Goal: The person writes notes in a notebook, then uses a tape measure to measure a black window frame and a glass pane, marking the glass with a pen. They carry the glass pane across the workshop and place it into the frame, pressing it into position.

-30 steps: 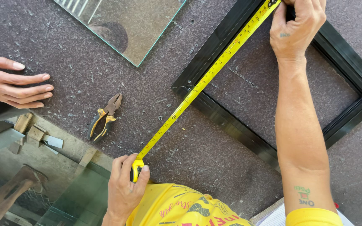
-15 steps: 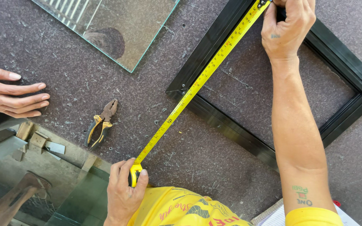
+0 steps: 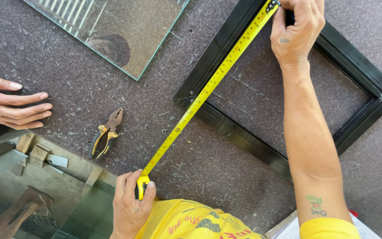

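Note:
A yellow tape measure (image 3: 208, 88) stretches diagonally over a black rectangular frame (image 3: 226, 124) that lies on the dark grey worktop (image 3: 244, 177). My left hand (image 3: 131, 206) grips the tape's yellow case near the bottom edge. Up at the frame's far top side, my right hand (image 3: 297, 31) pins the tape's end hook. The blade runs along the frame's left side and past its near-left corner.
Another person's hand (image 3: 9, 108) rests flat at the left edge. Pliers with yellow handles (image 3: 107, 132) lie between that hand and the tape. A glass pane (image 3: 111, 31) lies at the top left; another glass sheet (image 3: 36, 208) overhangs the bottom left.
The view has shifted slightly, so everything sits a little lower and to the left. Both my hands keep their hold on the tape. The other person's hand stays put.

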